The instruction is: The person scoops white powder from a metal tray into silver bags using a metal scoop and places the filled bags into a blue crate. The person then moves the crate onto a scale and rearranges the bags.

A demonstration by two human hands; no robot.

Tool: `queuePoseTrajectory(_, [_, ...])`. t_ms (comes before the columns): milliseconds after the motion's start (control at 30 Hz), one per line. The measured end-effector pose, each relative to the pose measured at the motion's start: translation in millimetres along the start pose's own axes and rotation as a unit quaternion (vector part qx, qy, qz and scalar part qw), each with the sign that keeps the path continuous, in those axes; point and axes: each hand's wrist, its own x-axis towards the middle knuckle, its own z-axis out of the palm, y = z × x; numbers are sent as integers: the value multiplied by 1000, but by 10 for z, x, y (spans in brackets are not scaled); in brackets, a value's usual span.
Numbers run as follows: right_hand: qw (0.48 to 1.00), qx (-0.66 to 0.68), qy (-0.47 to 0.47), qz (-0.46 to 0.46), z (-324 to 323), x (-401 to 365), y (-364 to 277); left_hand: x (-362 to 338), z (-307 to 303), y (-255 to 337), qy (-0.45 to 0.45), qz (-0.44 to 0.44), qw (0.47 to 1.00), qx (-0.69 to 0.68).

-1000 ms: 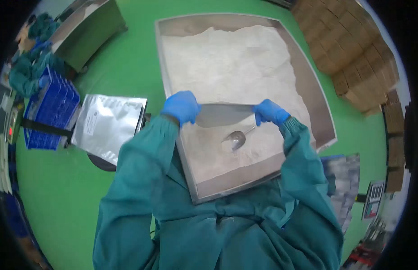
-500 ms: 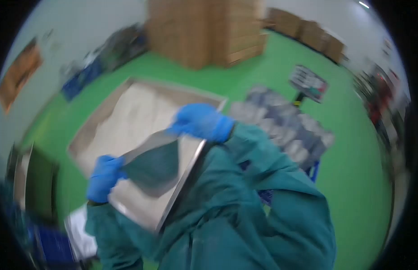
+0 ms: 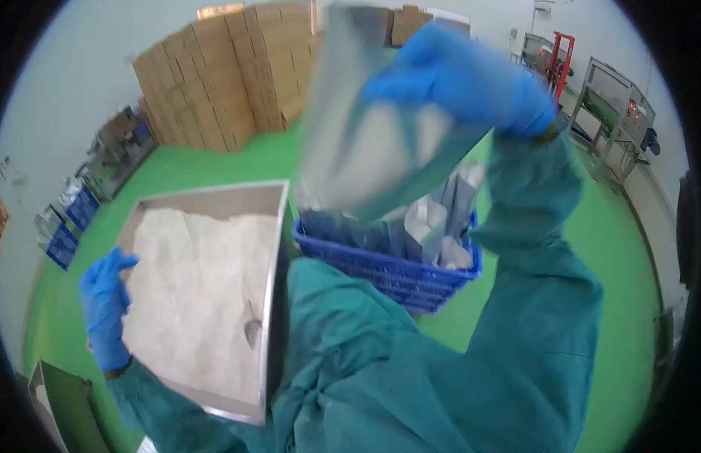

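Note:
Raised high in front of me, my right hand [image 3: 464, 83] in a blue glove grips a silver foil bag [image 3: 339, 143], which is smeared by motion. The bag hangs between the tray and a blue crate [image 3: 388, 279], hiding part of the crate. My gloved left hand [image 3: 105, 309] is at the left rim of a metal tray [image 3: 275, 249], fingers apart and nothing visible in it. White powder [image 3: 196, 294] fills much of the tray. A small metal scoop [image 3: 252, 332] lies on the powder near the right wall.
Several silver bags [image 3: 433, 226] stand in the blue crate. Stacked cardboard boxes [image 3: 215, 75] rise at the back. Blue baskets [image 3: 62, 245] are by the left wall, and machines [image 3: 614, 113] stand at the right. Another metal container [image 3: 60, 400] is at lower left.
Both hands held the bag over the tray before. The left has let go and the right has lifted the bag up and to the right. My view has turned too.

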Motion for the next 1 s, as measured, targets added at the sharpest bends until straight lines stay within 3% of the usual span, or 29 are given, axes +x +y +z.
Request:
queuePoseTrajectory(67, [985,-140,29,94,-166,13,150,-182,444,-28,-146,-19,988,-35])
queuePoseTrajectory(100, [976,-184,17,115,-102,61,432,-242,547,-86,-157,-29,987,-34])
queuePoseTrajectory(200, [950,-298,-17,92,186,-41,1470,-255,718,-263,-163,-61,985,6])
queuePoseTrajectory(267, [940,-314,-44,123,351,-269,2055,-173,664,-612,-93,-9,994,-52])
queuePoseTrajectory(333, [942,-146,-35,300,541,-483,2091,-39,515,-985,-70,-30,996,-48])
queuePoseTrajectory(367, [935,-159,-46,313,692,-587,2161,20,434,-1175,-42,-19,998,-40])
queuePoseTrajectory(467, [922,-167,-85,339,1558,-996,2544,-12,356,-1337,1,-55,998,-36])
queuePoseTrajectory(500, [932,-185,-75,302,2108,-1250,2857,-83,346,-1281,3,-89,996,-26])
queuePoseTrajectory(533, [920,-292,-87,244,2992,-1646,3577,-155,324,-1284,6,-124,992,-17])
queuePoseTrajectory(600, [891,-204,-63,401,3394,-1692,2985,-323,264,-1401,12,-135,991,-5])
queuePoseTrajectory(633, [894,-206,-73,391,3333,-1602,2941,-433,204,-1409,13,-140,990,15])
queuePoseTrajectory(700, [881,-71,-130,449,3077,-1484,2711,-650,-18,-1480,11,-188,980,69])
queuePoseTrajectory(767, [873,-83,-158,454,2696,-1197,2321,-1056,-363,-1943,24,-193,977,91])
queuePoseTrajectory(833, [906,-121,-19,405,2658,-669,1923,-1571,-693,-2142,47,-222,966,126])
queuePoseTrajectory(900, [972,54,2,229,3001,35,1272,-2140,-537,-2072,-72,-278,951,118])
queuePoseTrajectory(933, [978,133,-5,158,3227,409,883,-2392,-420,-1995,-156,-297,937,93])
queuePoseTrajectory(1000, [907,361,-189,105,3795,1205,-419,-2825,-97,-1822,-285,-362,888,4])
